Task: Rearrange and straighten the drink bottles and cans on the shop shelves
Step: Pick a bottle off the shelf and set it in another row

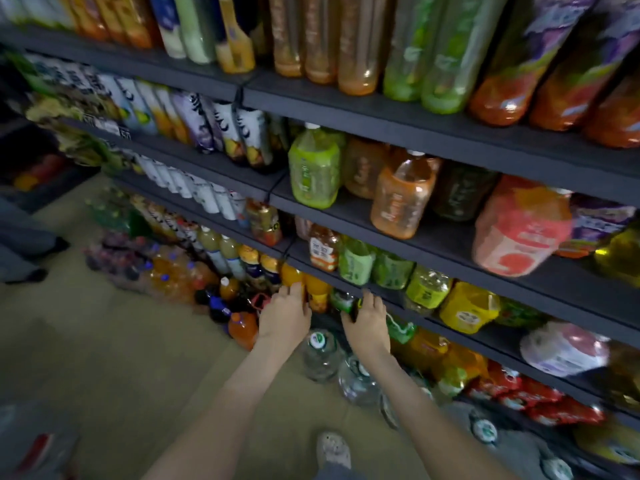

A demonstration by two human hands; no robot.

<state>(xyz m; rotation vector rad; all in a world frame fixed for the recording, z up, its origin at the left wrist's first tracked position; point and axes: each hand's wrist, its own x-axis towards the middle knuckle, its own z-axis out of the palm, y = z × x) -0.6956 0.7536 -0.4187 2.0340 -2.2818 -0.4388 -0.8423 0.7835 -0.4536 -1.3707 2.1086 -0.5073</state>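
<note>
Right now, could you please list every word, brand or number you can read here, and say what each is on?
No text reads clearly enough to quote.
Green bottle label: blurred.
Orange bottle label: lettering smeared, unreadable.
Pink jug label: blurred.
White label on small bottle: too small.
Water jug cap: green logo, no legible words.
</note>
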